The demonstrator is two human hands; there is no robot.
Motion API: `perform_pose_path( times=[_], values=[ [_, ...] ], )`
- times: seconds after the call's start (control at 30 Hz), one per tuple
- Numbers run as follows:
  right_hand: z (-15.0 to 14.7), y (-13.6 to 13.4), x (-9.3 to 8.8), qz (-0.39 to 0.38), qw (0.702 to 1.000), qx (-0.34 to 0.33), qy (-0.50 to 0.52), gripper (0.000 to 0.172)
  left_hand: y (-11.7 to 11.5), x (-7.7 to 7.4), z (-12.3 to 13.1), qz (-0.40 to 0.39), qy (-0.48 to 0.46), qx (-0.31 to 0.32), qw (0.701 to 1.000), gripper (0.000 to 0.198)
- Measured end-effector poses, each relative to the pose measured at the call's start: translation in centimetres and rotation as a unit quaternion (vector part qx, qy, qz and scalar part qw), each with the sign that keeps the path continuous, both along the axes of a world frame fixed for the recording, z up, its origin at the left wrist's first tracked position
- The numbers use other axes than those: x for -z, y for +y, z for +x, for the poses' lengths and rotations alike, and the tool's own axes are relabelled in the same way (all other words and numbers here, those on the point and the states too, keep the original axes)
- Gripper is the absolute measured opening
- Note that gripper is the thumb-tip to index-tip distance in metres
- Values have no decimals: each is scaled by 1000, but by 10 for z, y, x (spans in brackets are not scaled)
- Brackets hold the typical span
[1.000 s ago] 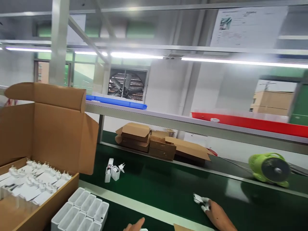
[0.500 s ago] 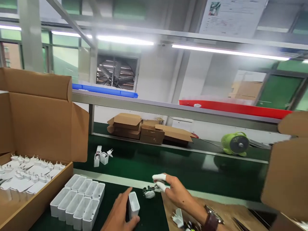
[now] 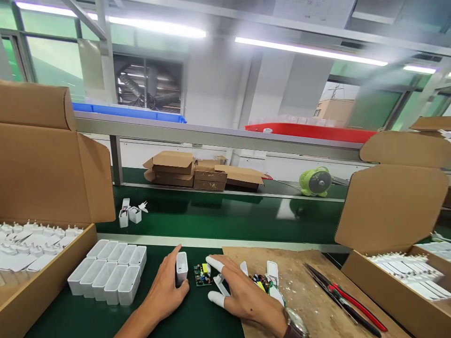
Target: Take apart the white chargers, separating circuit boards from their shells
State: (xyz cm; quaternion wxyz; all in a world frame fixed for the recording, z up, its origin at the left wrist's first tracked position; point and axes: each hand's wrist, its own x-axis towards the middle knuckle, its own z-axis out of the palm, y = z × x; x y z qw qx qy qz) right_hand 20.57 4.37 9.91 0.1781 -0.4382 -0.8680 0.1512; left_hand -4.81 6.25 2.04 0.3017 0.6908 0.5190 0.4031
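A white open-topped case (image 3: 182, 266) stands upright on the green mat, with my left hand (image 3: 165, 286) curled round its left side, thumb at its front. My right hand (image 3: 243, 291) wears white finger covers and has its thumb and finger spread. Between those fingers is a small white plastic part (image 3: 221, 284), which seems to lie loose there. Just left of them a green circuit board (image 3: 203, 274) with a yellow component rests on the mat. More boards and white parts (image 3: 269, 281) lie beyond my right hand, partly hidden by it.
White cases (image 3: 105, 272) stand in rows at the left, beside a carton of plug parts (image 3: 31, 249). Red-handled pliers (image 3: 355, 305) lie on brown paper (image 3: 306, 286). Another carton (image 3: 398, 291) is at the right. A green fan (image 3: 315, 181) stands behind the belt.
The view has shifted right and down. My right hand has come down toward the mat and opened its fingers; the circuit board now lies apart from them. My left hand stays beside the white case.
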Motion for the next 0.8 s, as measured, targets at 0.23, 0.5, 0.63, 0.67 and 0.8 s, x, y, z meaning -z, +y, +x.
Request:
perform_pose_path(
  times=[0.23,0.5,0.63,0.67,0.8],
  values=[
    [-8,8,41,18,998,46,-30,67,-5,-4,-4,-38,13,45,998,93],
    [-2,-3,49,226,968,34,108,71,-2,3,-6,3,-17,22,1000,86],
    [-9,-15,36,265,954,41,137,67,-7,6,-1,86,-25,65,994,80],
    [-11,-18,33,275,951,37,134,69,-9,6,0,104,-19,77,991,79],
    [-11,-23,28,303,949,9,91,70,-14,8,2,143,11,103,984,82]
  ],
)
